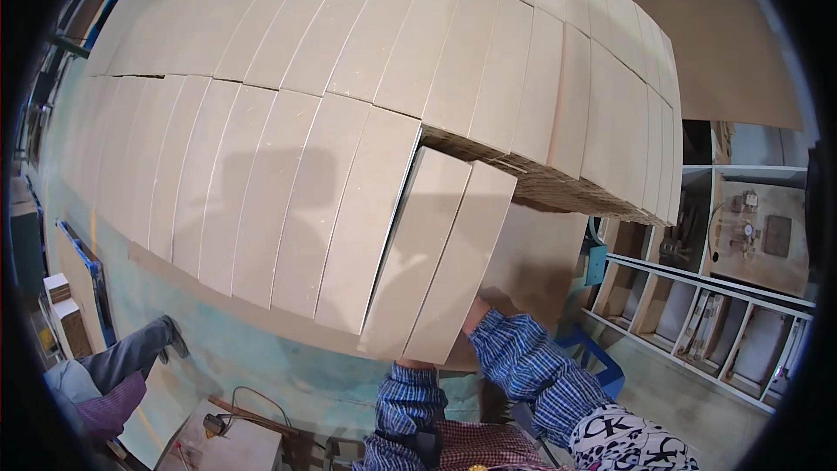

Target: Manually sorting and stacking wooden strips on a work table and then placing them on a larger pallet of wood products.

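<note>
Many long tan fibreboard strips (pixel 288 166) lie side by side in two rows on a tall stack that fills the view. Two strips at the near right sit lower than their neighbours: a left one (pixel 418 244) and a right one (pixel 466 253). My left hand (pixel 417 365) reaches under the near end of the left strip, and only the wrist shows past a blue checked sleeve. At the near edge of the right strip, my right hand (pixel 475 314) has its fingers hidden beneath the strip. Both hands seem to bear the strips.
A seated person's legs (pixel 122 366) are at the lower left. A small bench with a tool and cable (pixel 231 440) stands below the stack. Wooden shelving (pixel 724 331) and a blue stool (pixel 602 366) are at the right. A big tan sheet (pixel 715 44) leans at the upper right.
</note>
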The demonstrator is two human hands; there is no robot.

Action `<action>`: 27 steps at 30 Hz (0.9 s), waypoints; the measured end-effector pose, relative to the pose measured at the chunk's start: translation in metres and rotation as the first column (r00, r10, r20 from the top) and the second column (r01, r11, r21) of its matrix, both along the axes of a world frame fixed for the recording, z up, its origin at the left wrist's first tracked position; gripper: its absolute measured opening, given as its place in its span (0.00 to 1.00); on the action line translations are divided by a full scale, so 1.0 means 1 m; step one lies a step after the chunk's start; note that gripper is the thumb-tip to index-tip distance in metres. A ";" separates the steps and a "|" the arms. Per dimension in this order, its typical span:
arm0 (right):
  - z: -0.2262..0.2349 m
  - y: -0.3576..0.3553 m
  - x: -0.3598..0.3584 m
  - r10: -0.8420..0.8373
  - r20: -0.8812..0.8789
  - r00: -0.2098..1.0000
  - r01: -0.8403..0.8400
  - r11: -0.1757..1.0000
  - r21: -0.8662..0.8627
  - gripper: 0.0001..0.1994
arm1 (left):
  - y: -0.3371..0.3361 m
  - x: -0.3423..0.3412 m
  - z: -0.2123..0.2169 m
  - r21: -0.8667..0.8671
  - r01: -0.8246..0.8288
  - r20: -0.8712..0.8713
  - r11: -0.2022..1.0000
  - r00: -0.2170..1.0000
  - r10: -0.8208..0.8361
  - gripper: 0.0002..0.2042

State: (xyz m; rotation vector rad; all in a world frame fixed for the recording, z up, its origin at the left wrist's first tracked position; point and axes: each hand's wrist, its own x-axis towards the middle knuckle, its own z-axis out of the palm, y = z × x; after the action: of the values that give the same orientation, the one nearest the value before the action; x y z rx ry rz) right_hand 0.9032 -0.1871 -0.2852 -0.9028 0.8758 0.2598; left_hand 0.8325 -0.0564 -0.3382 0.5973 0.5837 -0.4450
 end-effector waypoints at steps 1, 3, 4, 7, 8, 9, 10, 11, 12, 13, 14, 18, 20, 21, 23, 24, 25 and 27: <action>-0.001 -0.002 0.001 -0.011 -0.005 1.000 0.011 1.000 -0.012 0.26 | -0.002 0.001 -0.001 -0.006 0.010 -0.002 1.000 1.000 -0.010 0.31; -0.005 -0.008 0.006 -0.027 -0.011 1.000 0.026 0.999 -0.047 0.26 | -0.010 0.003 -0.004 -0.022 0.032 0.007 0.999 0.999 -0.032 0.31; -0.007 -0.005 0.009 -0.026 -0.011 1.000 0.025 0.999 -0.044 0.26 | -0.007 0.005 -0.003 -0.010 0.032 0.011 0.999 0.999 -0.032 0.31; -0.014 0.000 0.020 -0.034 -0.015 0.999 0.033 0.997 -0.067 0.26 | -0.004 0.013 -0.004 0.023 0.044 0.038 0.999 0.998 -0.045 0.31; -0.017 -0.002 0.024 -0.043 -0.016 0.999 0.041 0.995 -0.089 0.26 | -0.004 0.016 -0.006 0.035 0.053 0.054 0.998 0.997 -0.055 0.31; -0.018 -0.007 0.029 -0.070 -0.015 0.997 0.068 0.992 -0.106 0.26 | -0.005 0.020 -0.007 0.046 0.056 0.081 0.997 0.995 -0.060 0.31; -0.017 -0.007 0.038 -0.075 -0.011 0.997 0.073 0.990 -0.119 0.26 | -0.001 0.029 -0.014 0.097 0.069 0.142 0.993 0.987 -0.082 0.31; -0.006 -0.005 0.051 -0.129 0.005 0.992 0.129 0.990 -0.061 0.26 | 0.009 0.034 -0.012 0.156 0.070 0.195 0.985 0.976 -0.100 0.31; 0.010 -0.009 0.060 -0.225 0.042 0.973 0.220 0.969 0.112 0.29 | 0.020 0.042 -0.011 0.242 0.054 0.267 0.969 0.956 -0.120 0.31; 0.035 -0.014 0.071 -0.323 0.049 0.945 0.298 0.915 0.272 0.33 | 0.028 0.047 -0.015 0.311 0.037 0.314 0.950 0.939 -0.140 0.31; 0.060 -0.018 0.076 -0.320 0.057 0.946 0.297 0.921 0.253 0.33 | 0.024 0.058 -0.001 0.291 0.036 0.317 0.956 0.939 -0.131 0.31; 0.096 -0.004 0.090 -0.310 0.219 0.925 0.334 0.940 -0.077 0.42 | 0.026 0.087 0.068 0.266 -0.339 -0.107 0.903 0.920 0.377 0.31; 0.100 -0.003 0.090 -0.211 0.216 0.953 0.218 0.976 -0.008 0.45 | 0.040 0.084 0.080 0.226 -0.449 -0.112 0.864 0.870 0.481 0.34; 0.089 -0.016 0.086 -0.164 0.356 0.920 0.114 0.981 0.159 0.47 | 0.047 0.078 0.085 0.235 -0.426 -0.099 0.874 0.884 0.458 0.35; 0.075 -0.029 0.083 -0.228 0.359 0.905 0.169 0.968 0.186 0.48 | 0.051 0.072 0.102 0.237 -0.406 -0.090 0.882 0.895 0.436 0.37; 0.074 -0.029 0.082 -0.247 0.336 0.909 0.210 0.967 0.142 0.48 | 0.053 0.069 0.114 0.251 -0.384 -0.052 0.889 0.911 0.408 0.38; 0.075 -0.019 0.083 -0.242 0.332 0.912 0.205 0.968 0.143 0.48 | 0.058 0.065 0.123 0.273 -0.362 -0.012 0.891 0.925 0.380 0.38; 0.080 0.002 0.091 -0.180 0.247 0.952 0.204 0.976 -0.074 0.49 | 0.069 0.054 0.118 0.292 -0.349 -0.024 0.891 0.928 0.372 0.39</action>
State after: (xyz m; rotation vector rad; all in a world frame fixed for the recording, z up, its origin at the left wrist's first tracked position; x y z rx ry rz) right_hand 0.9943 -0.1850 -0.2057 -0.9118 0.7507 -0.0620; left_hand 0.8861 0.0129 -0.2198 0.7279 0.8253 -0.0303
